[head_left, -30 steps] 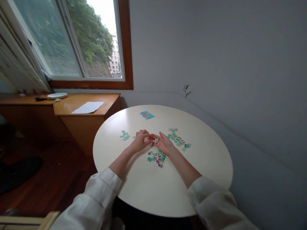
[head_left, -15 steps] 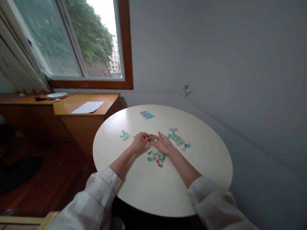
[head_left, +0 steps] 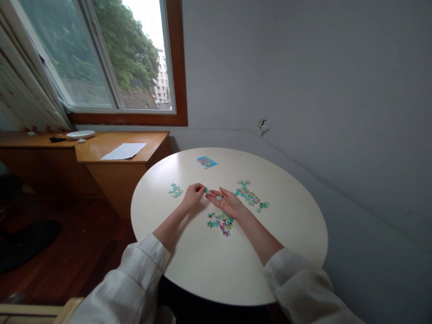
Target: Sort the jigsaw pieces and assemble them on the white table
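Between the thumb and fingertips of my left hand, a teal jigsaw puzzle piece is pinched. My right hand is turned palm up beside it, fingers stretched toward the left, and holds a few small jigsaw pieces in its palm. Just below the right hand lies a pile of multicoloured pieces, partly covered by the wrist. A spread of teal and pale pieces is to the right of that hand. Left of my left hand is a small group of teal pieces.
The pieces lie on a round white table. A colourful picture card is near its far edge. At the left, a wooden cabinet bears a sheet of paper and a white plate. A wall stands behind and to the right.
My left hand has drawn slightly left and up from the right palm, with a teal piece now showing in its fingertips. The right fingers have flattened a little.
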`<state>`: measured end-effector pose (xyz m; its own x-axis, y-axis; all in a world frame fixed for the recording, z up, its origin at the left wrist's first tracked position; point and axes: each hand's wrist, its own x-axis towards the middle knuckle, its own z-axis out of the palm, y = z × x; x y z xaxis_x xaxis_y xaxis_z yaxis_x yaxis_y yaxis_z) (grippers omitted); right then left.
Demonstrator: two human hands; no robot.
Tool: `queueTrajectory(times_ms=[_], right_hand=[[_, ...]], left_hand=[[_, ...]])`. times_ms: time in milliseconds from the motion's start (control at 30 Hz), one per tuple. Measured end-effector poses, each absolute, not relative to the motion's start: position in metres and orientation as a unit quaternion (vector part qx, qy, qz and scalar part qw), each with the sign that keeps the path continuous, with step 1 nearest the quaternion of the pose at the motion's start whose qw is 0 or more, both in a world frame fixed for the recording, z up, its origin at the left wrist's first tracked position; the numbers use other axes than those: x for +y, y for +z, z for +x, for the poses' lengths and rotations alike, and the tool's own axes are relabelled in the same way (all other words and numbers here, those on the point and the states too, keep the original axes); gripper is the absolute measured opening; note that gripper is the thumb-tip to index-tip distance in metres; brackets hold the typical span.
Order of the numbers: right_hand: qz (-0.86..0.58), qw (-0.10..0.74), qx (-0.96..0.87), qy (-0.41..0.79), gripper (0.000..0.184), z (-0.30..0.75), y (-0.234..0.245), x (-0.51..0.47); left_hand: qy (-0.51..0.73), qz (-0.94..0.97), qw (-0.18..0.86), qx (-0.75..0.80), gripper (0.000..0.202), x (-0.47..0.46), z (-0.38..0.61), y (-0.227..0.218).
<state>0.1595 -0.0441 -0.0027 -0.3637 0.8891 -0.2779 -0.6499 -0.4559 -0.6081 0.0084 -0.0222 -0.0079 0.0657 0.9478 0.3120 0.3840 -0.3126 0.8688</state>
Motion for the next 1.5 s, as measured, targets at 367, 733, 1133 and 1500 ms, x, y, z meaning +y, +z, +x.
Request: queueTrajectory(times_ms=[367,733,1133,1500], right_hand=[[-0.313,0.484,-0.213,0.789,0.030,0.161,-0.002,-0.044],[-0.297,0.484,-0.203,0.798,0.032,0.163,-0.007,-0.042],[-0.299,0.484,-0.179,0.803,0.025,0.164,-0.010,-0.038],[-0.334,0.482,-0.241,0.773,0.036,0.159,-0.009,-0.044]], left_hand=[[0.237,0.695,0.174,0.657,0.022,-0.016,-0.015,-0.002],[0.183,0.683,0.108,0.699,0.019,-0.007,-0.027,-0.006],[0.215,0.679,0.030,0.701,0.021,-0.015,-0.028,-0.003],[0.259,0.676,0.035,0.689,0.014,-0.015,-0.025,-0.001]])
